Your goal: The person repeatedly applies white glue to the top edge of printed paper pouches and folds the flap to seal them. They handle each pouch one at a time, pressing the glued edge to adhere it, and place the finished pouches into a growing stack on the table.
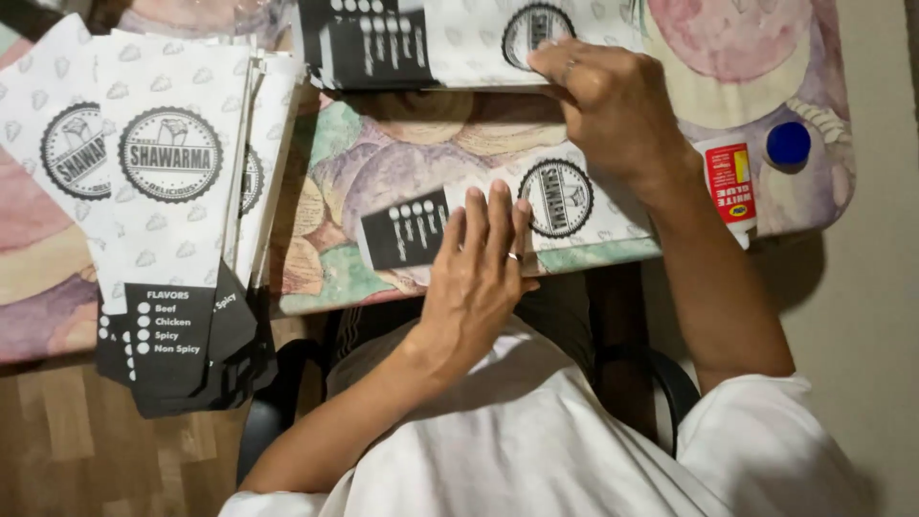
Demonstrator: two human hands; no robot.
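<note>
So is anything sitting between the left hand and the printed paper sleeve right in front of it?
Nothing visible. The left hand lies flat, directly on the paper sleeve at the table edge. The right hand rests on the sleeve's far edge, beside the glue bottle.

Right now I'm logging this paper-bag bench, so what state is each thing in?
Left hand: open, palm pressed flat on the paper bag.
Right hand: fingers curled, pressing the upper bag stack's edge.
Paper bag: lying flat on the table.
Upper bag stack: flat, piled.
Finished bags: flat, fanned in an overlapping pile.
Glue bottle: lying on its side, blue cap on.
</note>
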